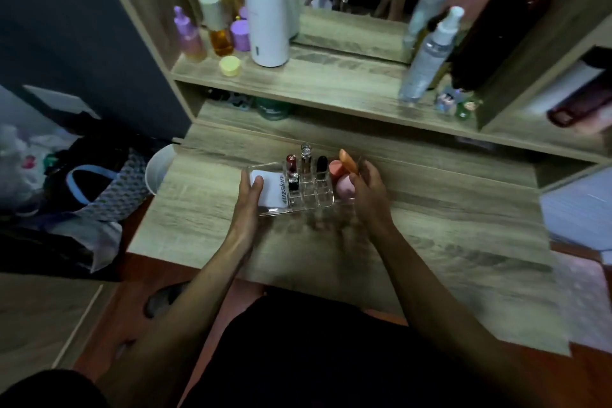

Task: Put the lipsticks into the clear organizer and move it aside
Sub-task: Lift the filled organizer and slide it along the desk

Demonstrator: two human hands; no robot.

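Both hands clasp the clear organizer (298,199) on the wooden desk (430,225): my left hand (248,200) grips its left end beside the white box (270,189), my right hand (367,190) its right end by the pink sponges (344,184). Between them stand the lipsticks (293,172) in its compartments.

Both bare forearms reach forward, pretty much parallel. Left hand (249,190) is flat-ish, thumb up top, fingers underneath gripping. Right hand (368,190) has fingers curled loosely.
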